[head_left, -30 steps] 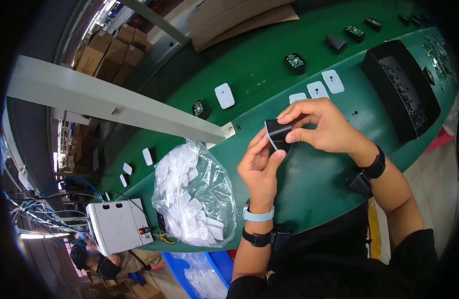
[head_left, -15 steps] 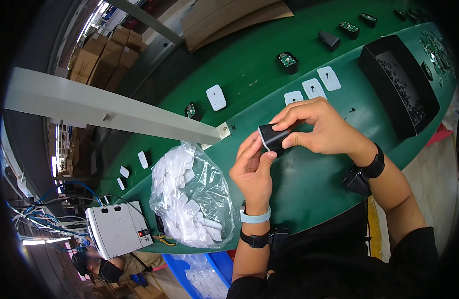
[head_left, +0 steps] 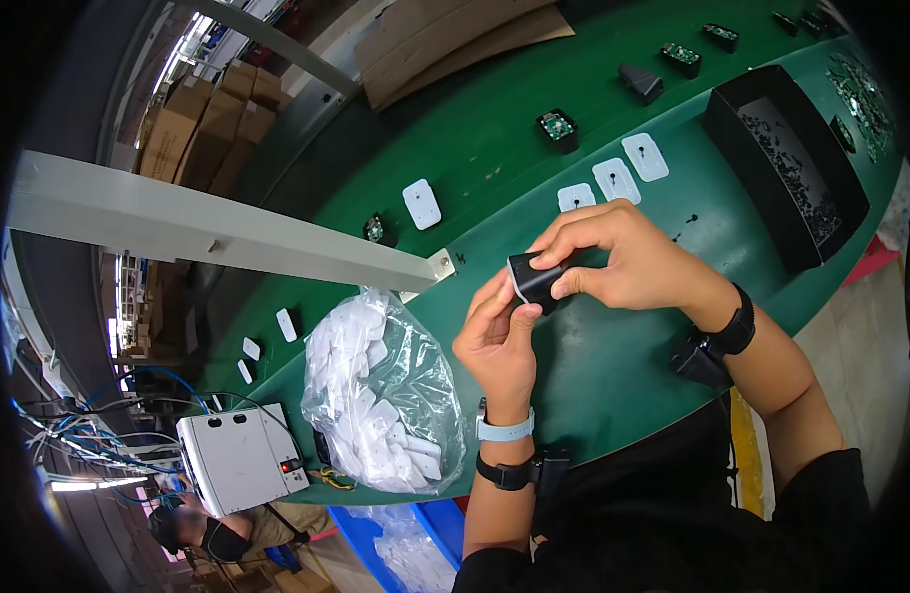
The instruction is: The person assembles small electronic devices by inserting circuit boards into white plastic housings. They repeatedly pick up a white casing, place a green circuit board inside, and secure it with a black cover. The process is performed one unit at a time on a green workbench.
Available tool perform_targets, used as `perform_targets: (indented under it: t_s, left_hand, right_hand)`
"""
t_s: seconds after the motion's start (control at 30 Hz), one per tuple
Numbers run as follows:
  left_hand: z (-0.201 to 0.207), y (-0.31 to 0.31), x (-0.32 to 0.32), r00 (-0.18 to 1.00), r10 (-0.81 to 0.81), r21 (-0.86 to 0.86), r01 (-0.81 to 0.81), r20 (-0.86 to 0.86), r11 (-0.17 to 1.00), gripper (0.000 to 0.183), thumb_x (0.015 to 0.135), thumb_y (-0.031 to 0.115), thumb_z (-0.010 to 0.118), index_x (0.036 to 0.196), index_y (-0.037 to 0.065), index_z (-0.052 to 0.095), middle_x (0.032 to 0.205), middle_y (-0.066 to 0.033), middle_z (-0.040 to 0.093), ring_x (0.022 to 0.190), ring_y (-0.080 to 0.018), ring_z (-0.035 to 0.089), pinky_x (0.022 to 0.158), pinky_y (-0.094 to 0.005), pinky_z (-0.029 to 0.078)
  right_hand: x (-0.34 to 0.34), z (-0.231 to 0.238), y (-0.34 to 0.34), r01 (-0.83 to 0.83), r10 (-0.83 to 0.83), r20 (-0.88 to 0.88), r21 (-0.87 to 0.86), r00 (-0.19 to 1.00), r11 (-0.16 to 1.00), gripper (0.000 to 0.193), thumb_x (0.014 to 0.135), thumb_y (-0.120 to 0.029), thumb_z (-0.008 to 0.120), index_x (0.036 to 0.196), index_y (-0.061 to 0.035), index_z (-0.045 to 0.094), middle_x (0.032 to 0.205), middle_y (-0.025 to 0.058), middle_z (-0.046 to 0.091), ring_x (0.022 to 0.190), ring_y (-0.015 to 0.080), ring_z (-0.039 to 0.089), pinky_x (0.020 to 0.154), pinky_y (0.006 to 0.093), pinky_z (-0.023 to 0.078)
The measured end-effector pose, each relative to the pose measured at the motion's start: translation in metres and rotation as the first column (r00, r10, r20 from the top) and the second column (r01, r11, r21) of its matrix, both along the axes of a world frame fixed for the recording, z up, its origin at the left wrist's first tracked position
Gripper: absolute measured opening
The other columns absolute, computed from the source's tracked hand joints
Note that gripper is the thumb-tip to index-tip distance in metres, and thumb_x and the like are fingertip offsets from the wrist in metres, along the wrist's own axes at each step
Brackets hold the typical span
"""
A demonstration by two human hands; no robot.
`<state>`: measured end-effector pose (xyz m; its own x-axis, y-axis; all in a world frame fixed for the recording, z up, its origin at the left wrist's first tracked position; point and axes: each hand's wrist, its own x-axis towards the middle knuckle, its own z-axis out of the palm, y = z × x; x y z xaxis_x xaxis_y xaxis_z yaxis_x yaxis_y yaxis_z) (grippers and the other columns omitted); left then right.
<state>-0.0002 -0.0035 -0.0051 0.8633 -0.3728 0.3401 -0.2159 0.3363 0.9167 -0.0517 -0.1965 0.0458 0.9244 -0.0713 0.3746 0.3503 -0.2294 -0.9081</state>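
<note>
A small black plastic housing (head_left: 539, 279) with a white cover (head_left: 517, 281) along its left side is held between both my hands, above the green table. My left hand (head_left: 499, 341) is closed around the white-covered side, thumb at the lower edge. From the right, my right hand (head_left: 638, 259) pinches the black body between thumb and fingers. Just beyond the right hand lie white cover plates (head_left: 616, 182) with small dark pieces on them. My fingers hide part of the housing.
A clear bag of white covers (head_left: 376, 395) lies left of my hands. A black bin (head_left: 850, 188) of small dark parts stands right. Black housings with circuit boards (head_left: 557, 127) line the far green strip. A metal beam (head_left: 227, 217) crosses the left. Another person (head_left: 222, 539) is lower left.
The view has shifted slightly. Both hands keep their grip on the black housing, with only a small change in its tilt.
</note>
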Motion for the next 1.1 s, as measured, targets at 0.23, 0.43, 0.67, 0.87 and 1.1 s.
perform_targets:
  t_s: [0.23,0.43,0.67,0.87,1.1]
  left_hand:
    - [-0.001,-0.001,0.0,0.999,-0.02,-0.002,0.02,-0.029,1.0,0.034,0.089,-0.006,0.072,0.122,-0.007,0.065,0.13,-0.0229,0.062,0.114,-0.0278,0.065,0.096,-0.0384,0.057]
    - [-0.003,-0.001,0.0,0.997,-0.042,-0.021,0.04,-0.061,0.999,0.035,0.088,-0.005,0.073,0.123,-0.007,0.065,0.132,-0.0225,0.06,0.116,-0.0281,0.064,0.097,-0.0383,0.056]
    - [0.006,-0.003,0.0,0.992,0.013,0.066,-0.022,0.124,0.998,0.034,0.084,-0.01,0.074,0.117,-0.004,0.069,0.134,-0.022,0.059,0.123,-0.0303,0.06,0.104,-0.0407,0.052]
    - [0.001,-0.002,0.0,0.985,0.075,0.108,-0.093,0.156,0.99,0.035,0.081,-0.005,0.079,0.115,-0.002,0.072,0.13,-0.0195,0.062,0.116,-0.0283,0.063,0.096,-0.0386,0.054]
    - [0.013,-0.01,-0.003,0.833,0.309,0.214,-0.441,0.459,0.872,0.039,0.077,0.0,0.084,0.114,-0.001,0.071,0.121,-0.0187,0.069,0.108,-0.0302,0.069,0.091,-0.0376,0.055]
  right_hand:
    - [0.0,-0.001,-0.003,-0.017,0.018,0.028,-0.009,0.999,1.0,0.028,0.073,0.007,0.078,0.1,0.0027,0.074,0.099,0.0128,0.073,0.088,0.0227,0.073,0.081,0.0307,0.059]
    - [0.001,-0.001,-0.004,-0.026,0.026,0.013,-0.012,1.0,1.0,0.027,0.074,0.007,0.077,0.1,0.0017,0.074,0.101,0.0124,0.072,0.091,0.0225,0.072,0.082,0.0309,0.059]
    - [0.0,0.0,-0.006,-0.062,0.066,-0.047,0.077,0.997,0.995,0.027,0.075,0.009,0.075,0.101,-0.0002,0.074,0.107,0.0113,0.071,0.096,0.0206,0.07,0.088,0.0315,0.058]
    - [0.002,-0.01,-0.007,-0.118,0.12,-0.026,0.092,0.992,0.989,0.027,0.08,0.01,0.071,0.105,0.0002,0.072,0.116,0.0128,0.07,0.101,0.0204,0.069,0.091,0.0317,0.057]
    - [0.007,-0.016,0.016,-0.037,0.1,-0.161,0.355,0.982,0.934,0.028,0.087,0.01,0.063,0.115,0.0028,0.064,0.134,0.0166,0.061,0.11,0.0192,0.066,0.095,0.0326,0.055]
